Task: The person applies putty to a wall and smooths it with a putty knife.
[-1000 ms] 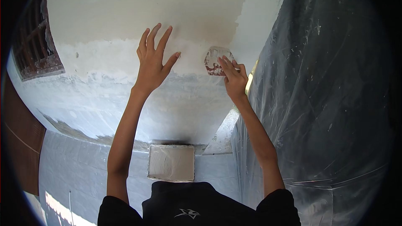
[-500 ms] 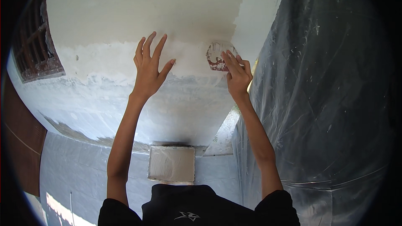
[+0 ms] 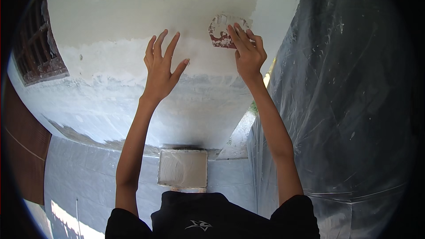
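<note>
My right hand holds a dark red, flat putty scraper against the wall, its fingers lying over the blade. White putty smears cover much of the scraper; whatever the thumb does behind it is hidden. My left hand is raised with its fingers spread and nothing in it, near the wall, though I cannot tell if it touches. The wall is coated beige-grey above, with a ragged paler band and bluish-grey patches lower down.
Below, close to my body, sits a rectangular tray of pale putty on the grey floor. A dark plastic sheet hangs along the right. At the upper left is a brown barred window; a brown panel stands at the far left.
My right hand has moved the scraper up the wall and slightly left. The left hand, still spread, has shifted slightly up and right.
</note>
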### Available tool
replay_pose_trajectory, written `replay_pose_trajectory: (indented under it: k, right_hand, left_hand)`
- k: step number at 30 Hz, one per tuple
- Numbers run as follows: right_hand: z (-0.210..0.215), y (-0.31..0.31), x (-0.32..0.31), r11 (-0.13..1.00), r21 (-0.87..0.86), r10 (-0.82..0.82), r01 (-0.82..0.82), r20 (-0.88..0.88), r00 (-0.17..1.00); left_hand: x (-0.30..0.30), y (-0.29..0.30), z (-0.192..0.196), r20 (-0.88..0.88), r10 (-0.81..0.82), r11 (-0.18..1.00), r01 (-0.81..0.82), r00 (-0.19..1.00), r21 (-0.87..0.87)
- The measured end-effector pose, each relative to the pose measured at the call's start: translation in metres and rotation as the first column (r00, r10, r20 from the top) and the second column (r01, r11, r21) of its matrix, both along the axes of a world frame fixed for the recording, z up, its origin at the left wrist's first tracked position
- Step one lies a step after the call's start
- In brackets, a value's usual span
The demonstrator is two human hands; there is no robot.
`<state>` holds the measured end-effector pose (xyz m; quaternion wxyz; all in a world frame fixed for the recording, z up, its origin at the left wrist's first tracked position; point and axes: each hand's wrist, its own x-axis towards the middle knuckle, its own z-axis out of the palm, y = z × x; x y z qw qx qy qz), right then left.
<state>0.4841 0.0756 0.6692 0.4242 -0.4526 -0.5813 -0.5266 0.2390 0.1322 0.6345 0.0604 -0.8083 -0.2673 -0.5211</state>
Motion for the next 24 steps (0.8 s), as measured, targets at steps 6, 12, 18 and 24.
replay_pose_trajectory:
  k: [6,12,18,24]
  right_hand:
    - [-0.072,-0.002,0.01,0.994,-0.113,-0.005,0.005,0.001,1.0]
    - [-0.014,-0.024,0.016,0.998,-0.047,-0.04,0.038,-0.049,0.998]
    - [-0.065,-0.021,0.031,0.984,-0.177,-0.001,-0.007,-0.047,0.999]
    - [-0.015,-0.064,0.031,0.824,-0.512,0.098,-0.243,-0.294,0.951]
  left_hand:
    - [-0.004,0.001,-0.005,-0.026,0.021,1.0,-0.022,0.999,-0.002]
    - [-0.01,0.002,-0.004,-0.005,0.039,0.999,-0.039,0.999,-0.007]
    - [0.004,-0.001,-0.012,-0.012,-0.031,0.999,0.031,0.999,0.004]
    - [-0.006,0.002,-0.017,-0.007,-0.004,1.0,0.004,1.0,-0.02]
